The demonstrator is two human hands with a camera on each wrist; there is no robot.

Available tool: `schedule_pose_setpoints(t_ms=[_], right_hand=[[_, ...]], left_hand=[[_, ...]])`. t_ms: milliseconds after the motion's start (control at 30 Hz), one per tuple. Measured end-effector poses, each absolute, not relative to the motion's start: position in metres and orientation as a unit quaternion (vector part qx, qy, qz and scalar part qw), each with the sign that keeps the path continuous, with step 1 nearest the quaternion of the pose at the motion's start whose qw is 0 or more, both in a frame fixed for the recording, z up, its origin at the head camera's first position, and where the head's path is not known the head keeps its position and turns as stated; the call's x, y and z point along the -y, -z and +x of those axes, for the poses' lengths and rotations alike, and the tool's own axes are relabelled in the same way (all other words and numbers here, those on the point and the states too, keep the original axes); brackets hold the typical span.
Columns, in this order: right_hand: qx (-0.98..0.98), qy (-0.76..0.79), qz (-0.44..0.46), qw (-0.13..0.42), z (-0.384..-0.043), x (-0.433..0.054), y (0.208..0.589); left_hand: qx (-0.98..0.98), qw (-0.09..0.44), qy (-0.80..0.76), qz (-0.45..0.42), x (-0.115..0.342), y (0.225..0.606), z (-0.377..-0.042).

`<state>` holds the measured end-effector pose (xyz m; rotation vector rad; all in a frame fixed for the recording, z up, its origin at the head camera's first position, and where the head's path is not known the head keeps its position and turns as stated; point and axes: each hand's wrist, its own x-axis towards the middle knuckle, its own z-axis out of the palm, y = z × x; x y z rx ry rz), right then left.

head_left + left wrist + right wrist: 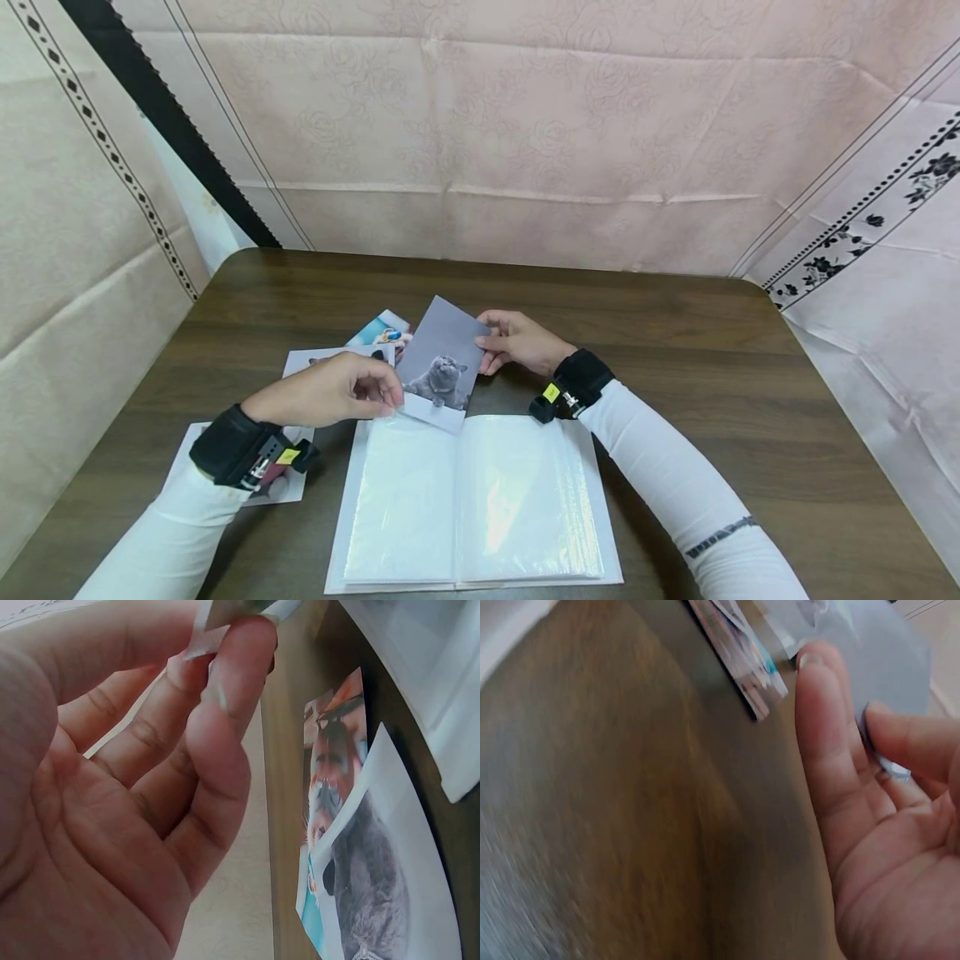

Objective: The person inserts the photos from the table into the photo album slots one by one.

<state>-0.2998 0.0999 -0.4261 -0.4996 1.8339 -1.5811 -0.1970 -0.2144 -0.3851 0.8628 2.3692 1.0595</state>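
Observation:
Above the top edge of an open photo album (405, 508), both hands hold a photo of a grey cat (450, 337). The left hand (333, 390) pinches its lower left corner between thumb and fingers. At the photo's right edge, the right hand (525, 343) grips it with thumb and fingers. In the right wrist view the photo (889, 667) appears as a pale grey sheet under the thumb (911, 739). The album lies flat, with clear sleeves on both pages.
Behind the left hand lie a photo with a white border (300, 360) and a bluish colourful photo (378, 327). Another photo (288, 492) lies beneath the left wrist. All are on the dark wooden table (675, 350). Patterned cloth (525, 125) hangs behind it.

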Motion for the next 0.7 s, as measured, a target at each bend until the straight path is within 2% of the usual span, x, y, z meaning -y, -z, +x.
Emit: schedule_pose_setpoints(t_ms=[700], right_hand=[[-0.737,0.55,-0.27,0.283,-0.313,-0.096,0.412]], left_hand=[[-0.844,0.196,-0.388,0.315,0.213,0.384,-0.197]])
